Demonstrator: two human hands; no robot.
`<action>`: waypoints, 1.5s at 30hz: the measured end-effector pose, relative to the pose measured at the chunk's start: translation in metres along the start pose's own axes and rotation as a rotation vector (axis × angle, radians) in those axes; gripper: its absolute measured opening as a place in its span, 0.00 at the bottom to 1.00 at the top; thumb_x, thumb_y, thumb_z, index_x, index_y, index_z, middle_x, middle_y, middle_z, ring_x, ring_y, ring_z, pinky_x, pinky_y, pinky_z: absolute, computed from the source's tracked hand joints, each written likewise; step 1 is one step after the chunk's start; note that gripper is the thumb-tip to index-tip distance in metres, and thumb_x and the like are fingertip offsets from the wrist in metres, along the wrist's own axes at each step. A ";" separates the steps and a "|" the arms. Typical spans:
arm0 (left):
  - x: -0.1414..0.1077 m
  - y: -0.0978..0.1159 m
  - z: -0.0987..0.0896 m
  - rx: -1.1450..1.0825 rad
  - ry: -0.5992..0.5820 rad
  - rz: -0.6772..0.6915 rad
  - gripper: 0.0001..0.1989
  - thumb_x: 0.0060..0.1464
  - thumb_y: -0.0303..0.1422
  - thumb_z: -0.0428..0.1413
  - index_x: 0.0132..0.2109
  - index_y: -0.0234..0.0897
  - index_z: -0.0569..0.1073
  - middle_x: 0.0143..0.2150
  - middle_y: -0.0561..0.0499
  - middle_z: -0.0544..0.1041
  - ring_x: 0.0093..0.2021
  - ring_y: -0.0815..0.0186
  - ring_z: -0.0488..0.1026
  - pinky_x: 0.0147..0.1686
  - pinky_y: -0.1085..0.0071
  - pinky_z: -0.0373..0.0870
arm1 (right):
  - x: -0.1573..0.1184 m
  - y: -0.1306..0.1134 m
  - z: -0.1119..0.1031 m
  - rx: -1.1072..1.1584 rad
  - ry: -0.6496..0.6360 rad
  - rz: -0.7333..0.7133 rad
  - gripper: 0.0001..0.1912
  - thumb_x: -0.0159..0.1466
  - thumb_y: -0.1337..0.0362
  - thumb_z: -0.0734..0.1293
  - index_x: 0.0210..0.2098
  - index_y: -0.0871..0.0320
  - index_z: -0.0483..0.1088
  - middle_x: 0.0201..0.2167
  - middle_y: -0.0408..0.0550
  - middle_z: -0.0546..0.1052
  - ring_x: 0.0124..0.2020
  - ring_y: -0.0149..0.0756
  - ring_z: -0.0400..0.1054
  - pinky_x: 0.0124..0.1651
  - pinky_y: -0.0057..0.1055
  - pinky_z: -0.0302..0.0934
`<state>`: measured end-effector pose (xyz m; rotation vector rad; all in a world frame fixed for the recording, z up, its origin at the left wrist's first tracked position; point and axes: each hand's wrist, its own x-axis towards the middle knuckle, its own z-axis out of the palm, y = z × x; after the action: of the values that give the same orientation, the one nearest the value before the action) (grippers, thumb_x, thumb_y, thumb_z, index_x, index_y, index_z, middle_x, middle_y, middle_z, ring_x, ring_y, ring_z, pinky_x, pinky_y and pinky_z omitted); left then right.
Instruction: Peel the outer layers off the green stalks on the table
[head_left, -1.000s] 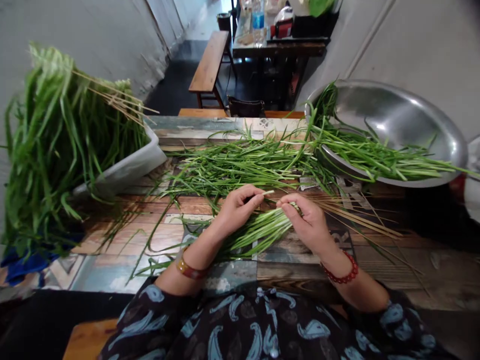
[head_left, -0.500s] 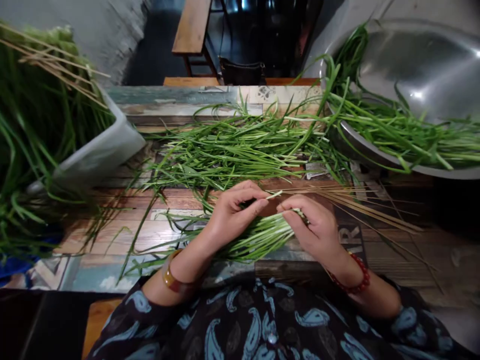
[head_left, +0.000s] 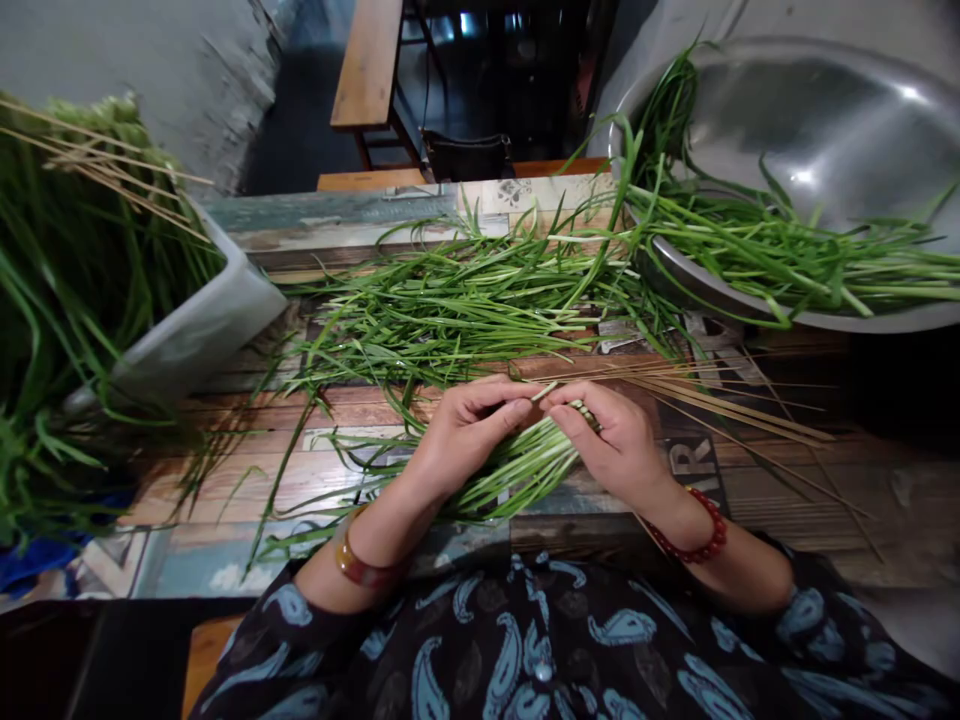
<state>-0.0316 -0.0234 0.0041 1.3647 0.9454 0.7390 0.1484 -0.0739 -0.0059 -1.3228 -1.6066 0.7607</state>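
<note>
My left hand [head_left: 476, 430] is closed, pinching a chive [head_left: 545, 391] between thumb and forefinger, its pale cut end pointing up and right. Close beside it, my right hand [head_left: 611, 435] is closed round the white ends of a bunch of chives [head_left: 525, 470], which line up in a row under its fingers. A thin skewer-like stick [head_left: 651, 532] shows below the right wrist; most of it is hidden by the hand. The bunch's green leaves trail left beneath my left forearm. Both sets of fingertips nearly meet at the pinched chive.
Loose chives [head_left: 450, 310] lie across the table [head_left: 255, 425] beyond my hands. Several bamboo skewers [head_left: 742, 405] fan out at right. A steel basin [head_left: 817, 110] with more chives stands at the far right; a white bin [head_left: 202, 330] packed with chives and skewers stands at left.
My right hand has moved left, bringing its fingertips closer to the chive in my left hand. The head view has shifted slightly. Both hands keep their hold.
</note>
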 end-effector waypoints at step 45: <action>0.000 0.002 0.001 0.139 -0.022 0.076 0.07 0.55 0.32 0.60 0.34 0.35 0.82 0.31 0.49 0.79 0.32 0.67 0.73 0.35 0.71 0.66 | -0.007 0.007 0.006 0.024 0.026 -0.014 0.14 0.68 0.62 0.65 0.53 0.52 0.65 0.36 0.44 0.79 0.36 0.34 0.75 0.43 0.31 0.69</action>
<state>-0.0304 -0.0233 0.0057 1.5342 0.9461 0.7247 0.1459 -0.0782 -0.0157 -1.2985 -1.5801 0.7494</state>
